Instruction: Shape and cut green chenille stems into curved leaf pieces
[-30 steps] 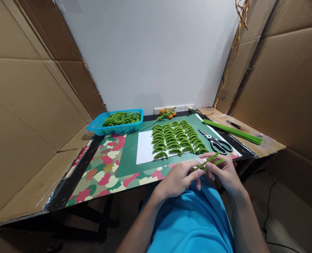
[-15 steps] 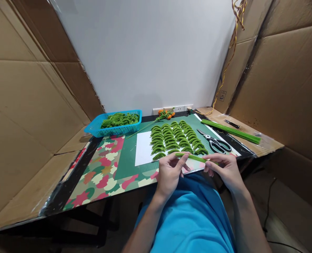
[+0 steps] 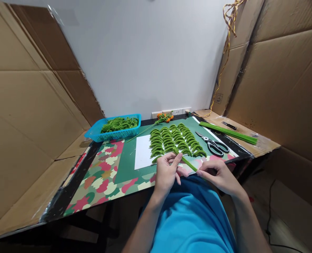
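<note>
Because the green chenille piece [image 3: 189, 164] is raised at the counter's [image 3: 113, 189] front edge, your left hand [image 3: 166, 172] pinches near its far end, your right hand [image 3: 220, 175] its near end. Judged light, soft, bendable; grip close to both ends. Curved green lengths [image 3: 167, 139] lie beyond, beside scissors [image 3: 206, 139].
</note>
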Tool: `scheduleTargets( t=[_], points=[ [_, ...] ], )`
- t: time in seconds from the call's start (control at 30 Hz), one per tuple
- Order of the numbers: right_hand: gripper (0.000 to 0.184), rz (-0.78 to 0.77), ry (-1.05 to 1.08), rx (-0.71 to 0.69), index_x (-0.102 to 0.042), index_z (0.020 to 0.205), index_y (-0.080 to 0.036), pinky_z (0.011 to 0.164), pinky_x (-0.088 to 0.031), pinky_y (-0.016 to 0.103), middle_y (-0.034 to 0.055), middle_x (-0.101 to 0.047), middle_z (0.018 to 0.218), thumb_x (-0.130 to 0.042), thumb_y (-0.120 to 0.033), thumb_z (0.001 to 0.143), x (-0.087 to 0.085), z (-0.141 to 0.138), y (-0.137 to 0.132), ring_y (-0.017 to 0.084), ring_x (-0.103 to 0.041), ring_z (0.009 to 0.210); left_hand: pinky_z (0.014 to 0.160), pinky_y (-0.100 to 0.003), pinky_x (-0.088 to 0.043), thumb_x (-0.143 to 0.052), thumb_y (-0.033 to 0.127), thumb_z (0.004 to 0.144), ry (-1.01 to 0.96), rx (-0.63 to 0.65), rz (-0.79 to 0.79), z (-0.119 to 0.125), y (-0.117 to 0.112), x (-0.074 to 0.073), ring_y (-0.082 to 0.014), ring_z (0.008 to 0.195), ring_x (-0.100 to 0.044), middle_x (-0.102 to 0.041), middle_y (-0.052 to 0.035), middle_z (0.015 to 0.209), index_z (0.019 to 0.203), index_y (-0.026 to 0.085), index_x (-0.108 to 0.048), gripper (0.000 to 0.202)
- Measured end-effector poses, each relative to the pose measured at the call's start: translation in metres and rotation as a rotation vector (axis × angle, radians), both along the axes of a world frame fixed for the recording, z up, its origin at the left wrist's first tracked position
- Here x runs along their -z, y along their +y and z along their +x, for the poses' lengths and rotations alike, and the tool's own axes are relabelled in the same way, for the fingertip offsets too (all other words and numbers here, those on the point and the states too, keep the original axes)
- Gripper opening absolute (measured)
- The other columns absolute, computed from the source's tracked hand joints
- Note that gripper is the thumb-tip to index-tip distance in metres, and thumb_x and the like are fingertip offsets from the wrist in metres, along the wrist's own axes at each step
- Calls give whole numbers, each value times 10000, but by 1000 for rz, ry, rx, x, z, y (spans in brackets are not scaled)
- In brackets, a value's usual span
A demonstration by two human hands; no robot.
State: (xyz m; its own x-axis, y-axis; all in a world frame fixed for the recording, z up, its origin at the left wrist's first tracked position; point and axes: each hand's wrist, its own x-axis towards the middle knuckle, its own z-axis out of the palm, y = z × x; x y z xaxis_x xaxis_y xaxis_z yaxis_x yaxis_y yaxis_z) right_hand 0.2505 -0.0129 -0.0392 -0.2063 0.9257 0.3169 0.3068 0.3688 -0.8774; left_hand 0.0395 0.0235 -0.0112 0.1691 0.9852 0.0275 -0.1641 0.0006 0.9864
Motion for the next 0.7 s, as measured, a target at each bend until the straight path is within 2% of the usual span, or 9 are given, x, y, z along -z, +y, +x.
scheduleTargets(
  t=[0.17,0.3,0.43,0.57,0.7],
  points=[
    [393,25,55,10,-762,798,-174,606,-403,281,43,-679,740,-707,-508,998,1,0,1,168,-556,680,237,-186,-397,-784,672,821,7,85,-19,-1,-1,-2,-244,475,-741,-779,-88,839,929,150,-581,571],
    [396,21,126,38,-687,802,-173,601,-390,269,21,-614,736,-679,-505,1019,0,-2,1,151,-519,670,240,-187,-406,-739,692,849,10,129,-23,-3,-1,-5,-250,495,-753,-801,-125,932,1003,157,-564,584],
    [402,-6,185,31,-626,810,-181,579,-358,264,-7,-540,704,-658,-516,1029,-3,-2,0,133,-467,631,241,-191,-411,-759,682,836,43,153,-38,-3,1,-5,-273,530,-770,-784,-102,862,983,158,-565,578],
    [458,-45,75,-75,-633,753,-178,603,-369,278,23,-584,711,-623,-531,1044,-6,1,-2,154,-501,671,240,-181,-398,-761,681,835,63,139,-26,-3,2,-3,-271,500,-755,-730,-33,704,982,175,-551,567],
    [471,-125,11,-168,-664,744,-174,581,-371,282,29,-612,661,-632,-545,1034,-7,3,-4,155,-517,626,243,-176,-397,-758,688,832,62,138,-34,-3,1,-2,-275,490,-750,-711,-9,632,960,210,-484,566]
  ],
)
